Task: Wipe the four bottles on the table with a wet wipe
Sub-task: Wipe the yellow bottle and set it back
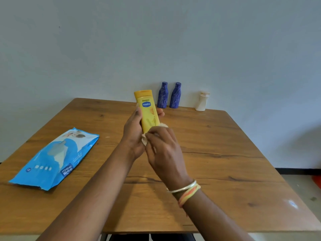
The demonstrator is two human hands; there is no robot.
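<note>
Head view, frame centre: left hand (132,134) grips the upright yellow bottle (148,110) while right hand (163,150) pinches the wipe (144,140) against its lower end.

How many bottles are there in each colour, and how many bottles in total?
Yellow bottle: 1, held in the left hand; the right hand holds a wet wipe against it
Blue bottles: 2, standing at the back
White bottle: 1, standing at the back
Total: 4
</note>
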